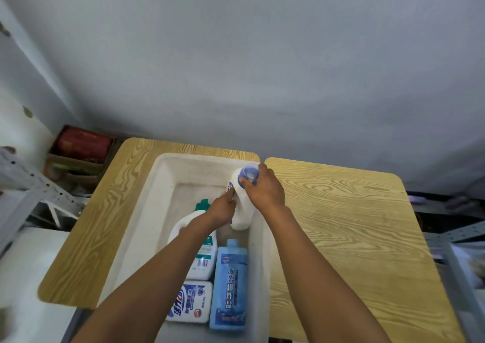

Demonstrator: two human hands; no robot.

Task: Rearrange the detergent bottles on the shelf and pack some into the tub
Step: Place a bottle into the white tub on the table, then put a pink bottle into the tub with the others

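Tub [168,177] on the left surface [105,211], bottles inside.

Three bottles lie at the tub's near end: a capped bottle [204,250] on the left, a labelled bottle [194,303] nearer than it, and a tall bottle [229,285] to their right. Behind them, against the right wall, stands an upright bottle [242,211], with the right hand [265,190] on its cap and the left hand [223,207] at its side. A second surface [354,224] adjoins on the right; a box [81,148] sits beyond the far-left corner.

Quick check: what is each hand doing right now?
Left hand: fingers on the white bottle; grip cannot be told.
Right hand: grips that bottle's blue cap.
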